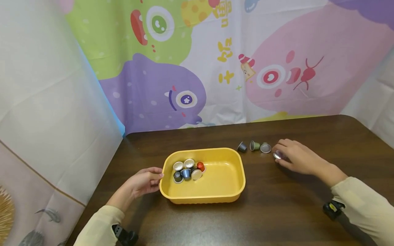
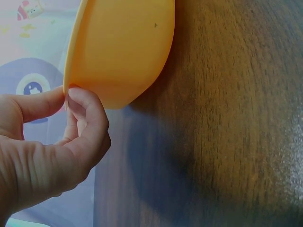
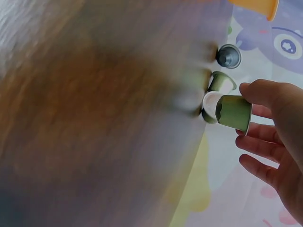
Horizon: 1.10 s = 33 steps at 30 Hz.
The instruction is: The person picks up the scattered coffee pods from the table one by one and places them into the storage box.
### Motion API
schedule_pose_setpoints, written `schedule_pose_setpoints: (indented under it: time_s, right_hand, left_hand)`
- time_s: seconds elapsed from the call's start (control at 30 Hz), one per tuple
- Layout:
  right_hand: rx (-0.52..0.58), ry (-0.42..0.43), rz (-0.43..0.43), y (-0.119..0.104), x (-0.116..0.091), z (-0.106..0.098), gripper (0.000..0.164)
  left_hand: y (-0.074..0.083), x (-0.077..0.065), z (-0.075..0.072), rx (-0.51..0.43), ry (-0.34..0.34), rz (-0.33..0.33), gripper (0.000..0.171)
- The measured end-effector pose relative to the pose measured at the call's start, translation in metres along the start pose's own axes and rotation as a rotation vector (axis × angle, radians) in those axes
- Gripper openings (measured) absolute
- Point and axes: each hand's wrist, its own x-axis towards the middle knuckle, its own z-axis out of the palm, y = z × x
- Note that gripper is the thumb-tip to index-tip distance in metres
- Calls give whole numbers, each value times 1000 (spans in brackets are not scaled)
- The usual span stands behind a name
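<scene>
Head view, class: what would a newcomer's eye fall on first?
Probably the yellow tray, standing on the dark table with capsules clustered at its left end. Behind, a cloth printed with cartoon creatures competes for notice. Right of the tray, the right hand holds a green capsule.

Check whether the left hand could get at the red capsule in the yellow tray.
Probably yes: nothing covers the red capsule, though the left hand would first need to release the yellow tray.

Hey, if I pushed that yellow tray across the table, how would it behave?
The yellow tray looks fairly stiff, showing no dent where the left hand pinches it. Being low and broad, it seems unlikely to tip. The loose capsules inside might slide.
</scene>
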Motion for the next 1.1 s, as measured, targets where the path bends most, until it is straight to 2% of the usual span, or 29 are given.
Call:
schedule_pose_setpoints:
  time_s: [0.43, 0.8, 1.1]
  right_hand:
    - [-44, -24, -22, -14, 13, -9, 29]
    - [-42, -9, -80, -22, 25, -15, 32]
    - [-20, -19, -94, -30, 33, -20, 28]
  left_hand:
    - [3, -1, 1, 1, -1, -2, 22]
    - [5, -2, 1, 14, 7, -12, 24]
    - [2, -2, 1, 6, 8, -16, 21]
